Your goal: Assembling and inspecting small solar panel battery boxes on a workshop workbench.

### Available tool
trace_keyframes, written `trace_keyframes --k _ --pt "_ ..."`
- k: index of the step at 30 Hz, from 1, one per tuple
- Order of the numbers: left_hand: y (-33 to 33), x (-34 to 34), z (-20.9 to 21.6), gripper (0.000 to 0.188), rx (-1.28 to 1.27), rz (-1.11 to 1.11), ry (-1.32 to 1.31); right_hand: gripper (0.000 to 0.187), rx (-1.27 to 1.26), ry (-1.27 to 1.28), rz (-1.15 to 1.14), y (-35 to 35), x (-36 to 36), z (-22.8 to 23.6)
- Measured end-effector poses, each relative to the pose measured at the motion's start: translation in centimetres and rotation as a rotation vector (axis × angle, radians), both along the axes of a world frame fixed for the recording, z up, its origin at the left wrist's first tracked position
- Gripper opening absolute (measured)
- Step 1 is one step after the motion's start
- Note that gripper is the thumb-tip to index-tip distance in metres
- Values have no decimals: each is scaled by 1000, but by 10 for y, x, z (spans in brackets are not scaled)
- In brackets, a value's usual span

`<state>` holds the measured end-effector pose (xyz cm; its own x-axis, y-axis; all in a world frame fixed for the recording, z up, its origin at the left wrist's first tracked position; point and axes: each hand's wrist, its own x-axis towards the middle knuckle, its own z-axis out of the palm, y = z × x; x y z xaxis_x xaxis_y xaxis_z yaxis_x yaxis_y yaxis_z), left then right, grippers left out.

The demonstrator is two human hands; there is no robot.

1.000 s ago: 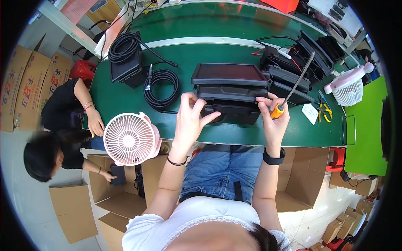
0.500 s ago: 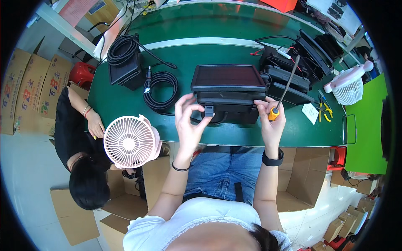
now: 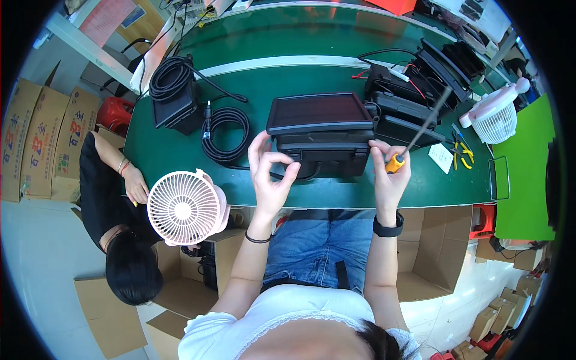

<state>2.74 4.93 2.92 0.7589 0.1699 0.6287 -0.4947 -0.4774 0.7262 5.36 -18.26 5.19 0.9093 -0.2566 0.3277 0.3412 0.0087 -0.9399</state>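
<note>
A black plastic box (image 3: 327, 153) with a dark flat panel (image 3: 321, 113) on top stands in front of me on the green table. My left hand (image 3: 270, 180) is at its front left corner. The thumb and index finger curl together by the left latch, while other fingers reach round the left side. In my right hand (image 3: 390, 177) is a screwdriver (image 3: 395, 163) with an orange handle, its shaft slanting up and away to the right. That hand's thumb and fingertips are close to the box's right front latch.
Coiled black cable (image 3: 227, 133) lies left of the box, near another cable-topped black box (image 3: 175, 102). More black boxes (image 3: 402, 108) stand to the right, beside pliers (image 3: 462, 153) and a white fan (image 3: 495, 120). A pink fan (image 3: 184, 207) and a co-worker (image 3: 129, 258) are at left.
The left latch, which stuck out between my left thumb and index finger, now sits flat against the box. The screwdriver's shaft has tilted further right.
</note>
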Motion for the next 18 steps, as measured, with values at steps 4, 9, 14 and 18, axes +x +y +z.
trace_keyframes --k 4,9,14,18 --pt "-3 10 -10 84 -446 -179 104 26 57 -4 -121 -4 -14 -1" --pt "-5 34 -14 103 -493 -312 216 25 -42 124 54 4 -22 -7" --pt "-4 28 -3 92 -600 -281 278 30 57 145 230 7 -23 -8" --pt "-2 11 4 88 -608 -242 318 32 134 -29 272 17 -17 4"
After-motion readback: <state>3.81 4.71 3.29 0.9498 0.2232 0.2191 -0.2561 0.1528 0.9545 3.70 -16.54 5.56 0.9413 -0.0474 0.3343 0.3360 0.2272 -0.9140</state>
